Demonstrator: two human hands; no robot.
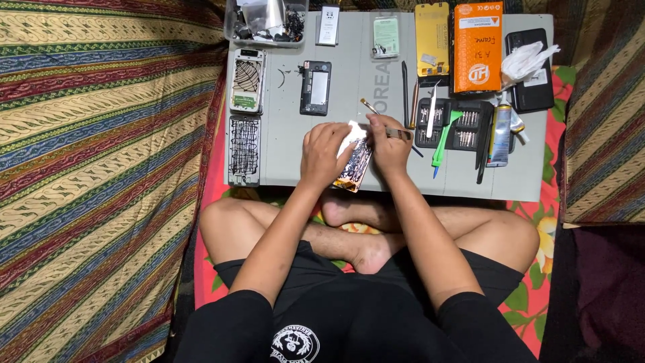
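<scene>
I sit cross-legged before a grey work mat (pixel 349 74). Both my hands hold one flat phone part (pixel 354 165) with black adhesive streaks near the mat's front edge. My left hand (pixel 324 153) grips its left side. My right hand (pixel 390 148) grips its right side and also holds a thin brush (pixel 369 106) that points up and left. A white scrap (pixel 352 132) shows between my fingers at the part's top.
On the mat lie two phone frames (pixel 246 81) (pixel 244 151) at left, an opened phone body (pixel 316 87), a clear parts tub (pixel 265 21), a screwdriver bit case (pixel 453 124), green pry tools (pixel 443 138), a glue tube (pixel 500 134), an orange box (pixel 477 47) and a black phone (pixel 531 70). Striped cloth surrounds the mat.
</scene>
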